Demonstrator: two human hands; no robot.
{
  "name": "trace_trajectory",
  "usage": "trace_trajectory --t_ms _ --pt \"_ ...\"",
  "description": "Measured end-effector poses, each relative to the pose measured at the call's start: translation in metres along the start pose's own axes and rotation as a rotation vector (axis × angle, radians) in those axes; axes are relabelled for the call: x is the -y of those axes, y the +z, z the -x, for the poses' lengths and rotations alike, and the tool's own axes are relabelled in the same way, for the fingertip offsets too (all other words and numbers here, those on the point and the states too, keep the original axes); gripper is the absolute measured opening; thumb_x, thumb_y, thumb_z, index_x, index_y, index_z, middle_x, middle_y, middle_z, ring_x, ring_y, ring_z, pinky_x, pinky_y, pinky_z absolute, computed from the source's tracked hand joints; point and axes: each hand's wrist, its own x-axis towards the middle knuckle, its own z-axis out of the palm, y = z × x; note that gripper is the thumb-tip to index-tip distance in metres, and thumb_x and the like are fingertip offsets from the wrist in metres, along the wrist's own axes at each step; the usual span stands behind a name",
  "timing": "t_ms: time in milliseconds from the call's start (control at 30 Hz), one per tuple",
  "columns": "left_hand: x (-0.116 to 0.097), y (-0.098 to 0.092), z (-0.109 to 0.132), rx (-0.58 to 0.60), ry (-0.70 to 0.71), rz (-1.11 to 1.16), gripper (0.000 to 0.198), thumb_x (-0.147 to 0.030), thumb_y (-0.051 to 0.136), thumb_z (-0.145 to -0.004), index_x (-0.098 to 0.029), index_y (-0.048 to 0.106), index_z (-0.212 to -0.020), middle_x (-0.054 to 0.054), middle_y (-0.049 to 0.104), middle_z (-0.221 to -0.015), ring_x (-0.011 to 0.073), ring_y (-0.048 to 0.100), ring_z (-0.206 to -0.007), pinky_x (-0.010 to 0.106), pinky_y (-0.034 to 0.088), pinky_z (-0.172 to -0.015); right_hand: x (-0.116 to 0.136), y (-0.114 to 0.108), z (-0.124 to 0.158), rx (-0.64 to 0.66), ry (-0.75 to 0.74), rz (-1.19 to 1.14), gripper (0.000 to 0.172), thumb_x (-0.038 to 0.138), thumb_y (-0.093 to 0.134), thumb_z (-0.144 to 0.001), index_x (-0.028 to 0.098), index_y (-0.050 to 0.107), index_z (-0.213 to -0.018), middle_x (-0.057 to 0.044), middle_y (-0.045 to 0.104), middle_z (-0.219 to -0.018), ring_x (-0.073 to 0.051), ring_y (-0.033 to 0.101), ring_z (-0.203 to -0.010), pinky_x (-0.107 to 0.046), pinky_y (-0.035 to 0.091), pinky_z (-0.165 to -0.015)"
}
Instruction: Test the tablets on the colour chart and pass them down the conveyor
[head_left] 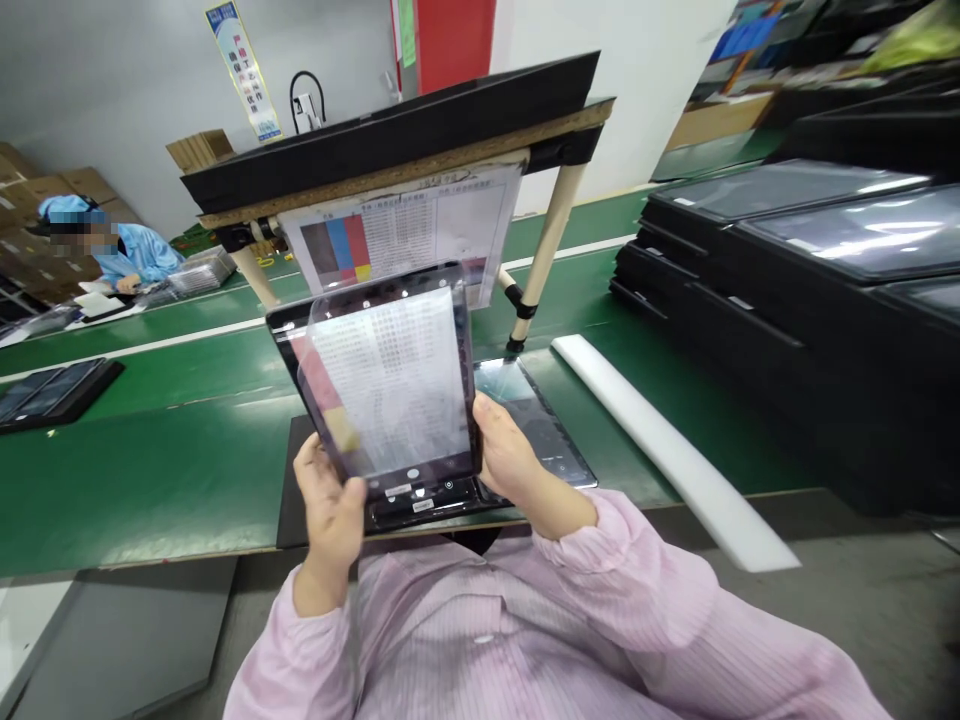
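Note:
Between my hands a black-framed tablet [390,390] is held up, tilted toward me. Its lit screen shows a camera picture of a printed chart. My left hand [330,500] grips its lower left edge, thumb in front. At the lower right edge, my right hand [506,450] is closed on the same tablet. Behind it hangs the printed sheet [405,225] with coloured blocks and rows of text, partly covered by the tablet. Below, another tablet [525,415] lies flat on the green bench, near my right hand. Further dark devices [424,505] lie under the held tablet, mostly hidden.
A black-topped shelf [405,130] on pipe legs stands across the green bench [187,470]. To the right are a white foam strip [667,440] and stacked black trays [720,270] with screens. A person in blue [139,250] sits far left, beyond another tray [60,390].

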Motion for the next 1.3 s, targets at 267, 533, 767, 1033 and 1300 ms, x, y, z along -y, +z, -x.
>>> trace_trajectory --t_ms 267,533,767,1033,1300 --pt "-0.006 -0.02 0.011 -0.061 -0.556 0.574 0.052 -0.046 0.069 -0.087 -0.046 0.056 -0.137 -0.002 0.07 -0.129 0.0208 0.065 -0.117 0.035 0.054 -0.097 0.049 0.011 0.005 0.337 -0.387 0.661 0.07 0.058 0.027 -0.104 0.021 0.013 -0.162 -0.003 0.029 -0.163 -0.024 0.03 -0.15 -0.041 0.029 -0.123" --pt "0.006 -0.034 0.023 -0.02 -0.559 0.587 0.054 -0.047 0.066 -0.088 -0.046 0.053 -0.141 0.0 0.064 -0.139 0.0249 0.06 -0.128 0.041 0.051 -0.104 0.048 0.025 -0.014 0.344 -0.443 0.938 0.074 0.057 0.026 -0.103 0.021 0.003 -0.163 -0.01 0.051 -0.149 -0.028 0.065 -0.11 -0.046 0.051 -0.099" --pt "-0.007 -0.064 0.022 -0.265 -0.646 0.444 0.049 -0.04 0.071 -0.085 -0.037 0.062 -0.133 0.003 0.067 -0.134 0.0259 0.063 -0.123 0.042 0.052 -0.103 0.017 0.02 -0.034 0.437 -0.335 0.686 0.075 0.064 0.029 -0.101 0.026 0.009 -0.162 -0.006 0.031 -0.162 -0.026 0.043 -0.142 -0.045 0.036 -0.117" --pt "0.002 -0.14 -0.019 -0.373 -0.782 0.135 0.043 -0.022 0.067 -0.085 -0.021 0.067 -0.128 0.009 0.075 -0.117 0.0238 0.071 -0.108 0.036 0.056 -0.097 -0.027 -0.027 -0.112 0.241 0.135 1.483 0.049 0.045 0.041 -0.1 0.016 0.067 -0.129 -0.015 0.046 -0.153 -0.038 0.032 -0.147 -0.063 0.018 -0.119" --pt "0.039 -0.137 -0.039 -0.345 -0.79 0.121 0.028 -0.025 0.069 -0.085 -0.016 0.074 -0.111 0.009 0.076 -0.115 0.0232 0.07 -0.111 0.037 0.051 -0.104 -0.049 -0.028 -0.145 0.099 0.176 1.52 0.042 0.036 0.044 -0.097 0.008 0.074 -0.108 -0.024 0.051 -0.145 -0.043 0.032 -0.144 -0.071 0.01 -0.114"
